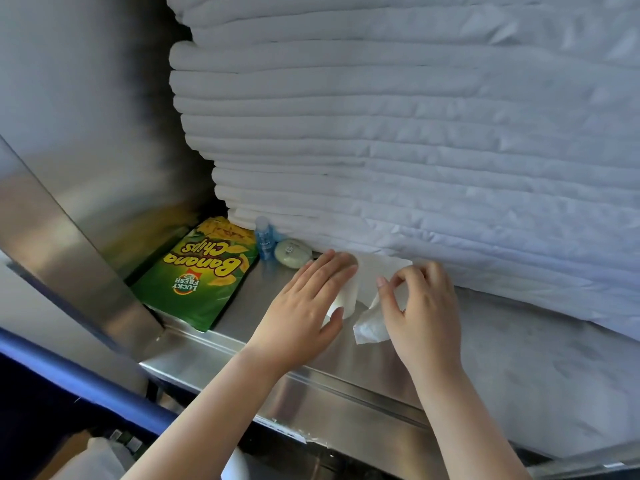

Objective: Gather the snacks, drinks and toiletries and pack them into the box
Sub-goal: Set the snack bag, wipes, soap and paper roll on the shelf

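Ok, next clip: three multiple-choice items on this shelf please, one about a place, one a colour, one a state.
1. Where is the chips bag? A. left of the small bottle B. on the floor C. in a hand
2. The small bottle's colour? A. red B. blue C. black
3. The right hand is: A. pinching the toilet roll by its loose tissue B. lying flat C. gripping the bottle
Answers: 1 A, the bag lies just left of the bottle; 2 B, its body is blue; 3 A, thumb and fingers nip the tissue.
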